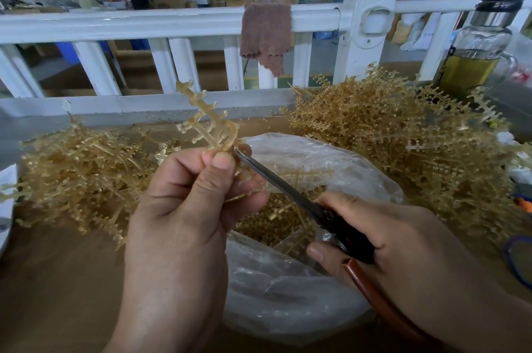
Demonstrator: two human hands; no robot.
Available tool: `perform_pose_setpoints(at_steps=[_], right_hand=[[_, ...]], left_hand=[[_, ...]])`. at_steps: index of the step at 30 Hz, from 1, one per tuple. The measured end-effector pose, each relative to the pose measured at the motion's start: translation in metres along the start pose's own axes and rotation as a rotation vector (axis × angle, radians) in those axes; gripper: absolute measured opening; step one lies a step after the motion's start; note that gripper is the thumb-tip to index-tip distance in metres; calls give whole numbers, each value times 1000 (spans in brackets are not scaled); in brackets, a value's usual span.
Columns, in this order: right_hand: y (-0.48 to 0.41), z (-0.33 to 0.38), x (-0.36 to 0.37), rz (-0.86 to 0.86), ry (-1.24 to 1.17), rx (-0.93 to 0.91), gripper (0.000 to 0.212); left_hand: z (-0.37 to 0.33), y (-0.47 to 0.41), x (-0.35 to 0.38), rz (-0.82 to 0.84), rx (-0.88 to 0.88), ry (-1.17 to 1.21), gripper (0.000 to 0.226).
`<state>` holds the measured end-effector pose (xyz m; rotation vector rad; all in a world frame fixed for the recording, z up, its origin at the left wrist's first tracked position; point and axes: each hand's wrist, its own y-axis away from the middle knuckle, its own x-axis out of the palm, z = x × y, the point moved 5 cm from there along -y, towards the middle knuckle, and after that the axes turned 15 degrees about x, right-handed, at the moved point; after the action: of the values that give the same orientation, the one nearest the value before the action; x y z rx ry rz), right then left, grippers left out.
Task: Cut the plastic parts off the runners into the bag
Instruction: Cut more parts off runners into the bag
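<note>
Left hand (184,208) pinches a tan runner (207,122) between thumb and fingers, holding it upright above the bag (288,295). Right hand (403,237) is curled round the scissors (276,180) handles, blade tip touching the runner's lower end just by the left thumb. The clear bag sits open on the brown table (57,280), with cut parts (267,226) inside. Runner piles lie left (80,174) and right (403,136). Behind them, a cloth (264,33) hangs on the white rail (144,21), bottle (475,50) far right.
</note>
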<state>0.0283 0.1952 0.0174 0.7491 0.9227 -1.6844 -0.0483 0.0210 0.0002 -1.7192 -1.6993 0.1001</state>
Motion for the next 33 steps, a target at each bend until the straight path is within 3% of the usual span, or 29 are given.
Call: perform_pose_setpoints(at_steps=[33], right_hand=[[1, 2, 0, -9, 3, -66, 42]], left_hand=[[0, 1, 3, -16, -53, 25, 12]])
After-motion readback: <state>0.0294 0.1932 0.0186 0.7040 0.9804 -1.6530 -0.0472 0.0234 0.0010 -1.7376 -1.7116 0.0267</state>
